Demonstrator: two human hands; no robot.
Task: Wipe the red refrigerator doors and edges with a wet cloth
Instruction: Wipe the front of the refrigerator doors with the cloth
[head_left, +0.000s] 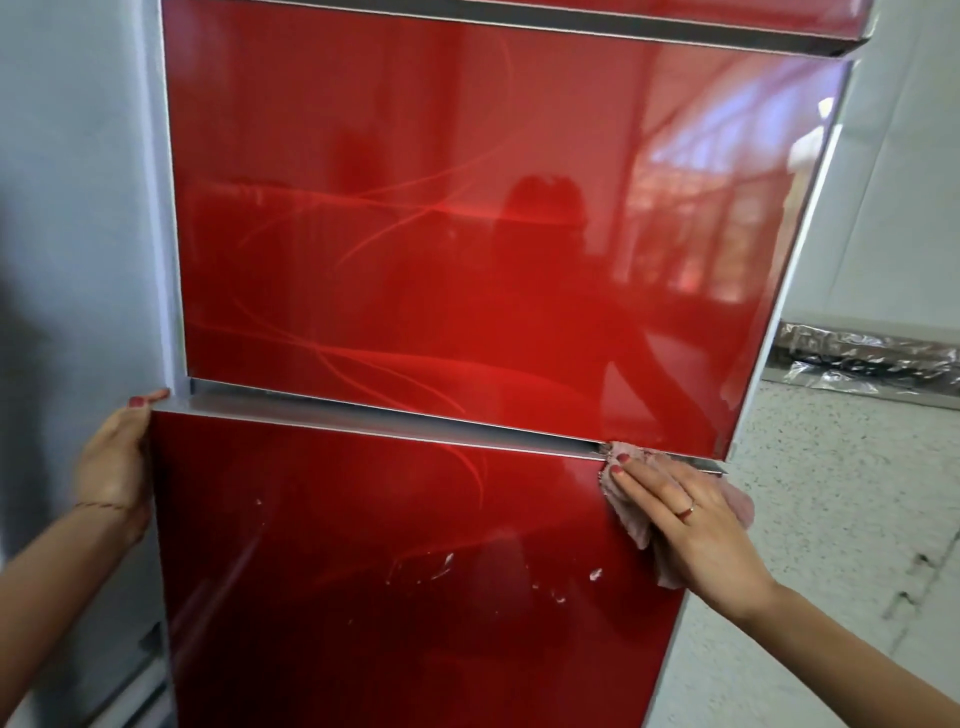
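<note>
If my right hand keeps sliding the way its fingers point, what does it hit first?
The right hand presses the cloth flat on the lower door, fingers pointing up-left. Straight on, they would probably first meet the silver ledge in the gap below the middle door, though depth there is unclear.

The glossy red refrigerator has silver-edged doors stacked one above another. Its lower red door stands slightly ajar, its top edge swung out from the middle door, and it carries small whitish smudges. A crumpled pale pink cloth lies pressed against that door's upper right corner.
</note>
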